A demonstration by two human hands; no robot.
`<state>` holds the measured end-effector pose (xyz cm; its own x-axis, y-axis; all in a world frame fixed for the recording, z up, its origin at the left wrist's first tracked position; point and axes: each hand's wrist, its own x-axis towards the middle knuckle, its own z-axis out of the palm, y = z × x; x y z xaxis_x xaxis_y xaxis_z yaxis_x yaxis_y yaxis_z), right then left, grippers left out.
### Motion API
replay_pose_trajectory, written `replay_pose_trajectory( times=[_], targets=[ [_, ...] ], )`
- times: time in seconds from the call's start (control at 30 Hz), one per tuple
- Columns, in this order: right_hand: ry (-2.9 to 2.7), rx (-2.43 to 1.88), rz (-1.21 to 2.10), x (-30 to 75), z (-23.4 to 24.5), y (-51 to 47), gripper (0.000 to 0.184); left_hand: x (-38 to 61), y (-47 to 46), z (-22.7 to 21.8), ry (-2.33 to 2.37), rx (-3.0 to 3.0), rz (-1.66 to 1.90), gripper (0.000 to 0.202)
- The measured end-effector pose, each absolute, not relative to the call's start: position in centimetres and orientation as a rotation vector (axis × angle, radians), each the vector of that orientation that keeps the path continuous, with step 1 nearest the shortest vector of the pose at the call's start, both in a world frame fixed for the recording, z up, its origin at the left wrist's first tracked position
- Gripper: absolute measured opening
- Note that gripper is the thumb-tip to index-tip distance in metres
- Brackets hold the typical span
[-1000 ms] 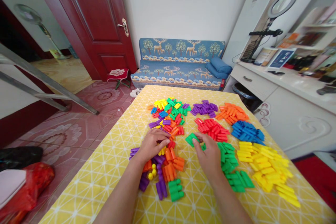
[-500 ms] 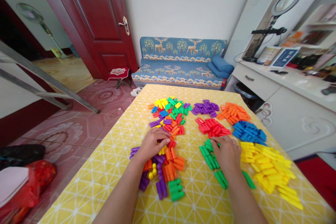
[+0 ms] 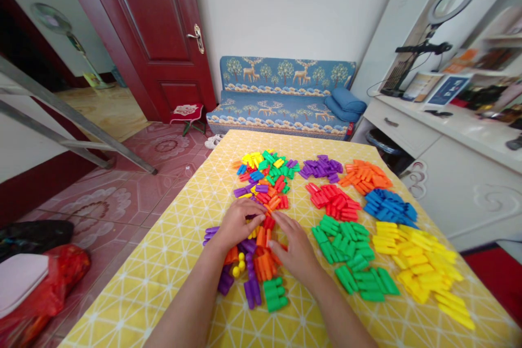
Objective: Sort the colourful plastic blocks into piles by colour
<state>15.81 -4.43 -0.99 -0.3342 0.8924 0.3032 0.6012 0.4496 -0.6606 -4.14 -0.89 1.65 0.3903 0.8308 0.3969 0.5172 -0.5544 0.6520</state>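
Observation:
Toy building blocks in several colours lie on a table with a yellow patterned cloth. My left hand rests over the mixed pile, its fingers curved and thumb slightly apart; no block shows in its grasp. Red blocks lie at its fingertips. My right hand is beside them with fingers spread, its fingertips near the red and orange blocks. Around the left wrist are purple blocks and yellow rounded pieces. Nearer me lie joined green blocks. The undersides of both hands are hidden.
Sorted piles lie on the right: green, red, purple, orange, blue and yellow. A mixed heap stands farther back. Beyond the table is a blue sofa; a white cabinet is at the right.
My right hand has moved left from the green pile to the mixed pile, leaving green blocks in view where it was. My left hand has stayed nearly in place.

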Motion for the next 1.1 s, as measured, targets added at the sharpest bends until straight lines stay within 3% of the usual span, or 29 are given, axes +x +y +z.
replay_pose_trajectory(
  times=[0.1, 0.7, 0.93, 1.0, 1.1],
  targets=[
    [-2.13, -1.256, 0.57, 15.0, -1.2, -4.9, 0.068, -4.1, -0.8, 1.5, 1.168, 2.232, 1.015, 0.02],
    [-1.759, -1.084, 0.898, 15.9, -1.5, -4.5, 0.032, -4.1, -0.8, 1.0, 1.172, 2.169, 1.049, 0.015],
    [-1.87, -0.976, 0.77, 15.4, -1.2, -5.0, 0.028, -4.1, -0.8, 0.9, 1.187, 2.179, 1.034, 0.014],
    [-1.942, -0.982, 0.699, 15.4, -1.5, -4.9, 0.031, -4.1, -0.8, 0.9, 1.188, 2.183, 1.028, 0.014],
    [-2.046, -1.081, 0.608, 15.3, -2.1, -4.8, 0.05, -4.1, -0.8, 0.8, 1.193, 2.181, 1.03, 0.014]
  ],
)
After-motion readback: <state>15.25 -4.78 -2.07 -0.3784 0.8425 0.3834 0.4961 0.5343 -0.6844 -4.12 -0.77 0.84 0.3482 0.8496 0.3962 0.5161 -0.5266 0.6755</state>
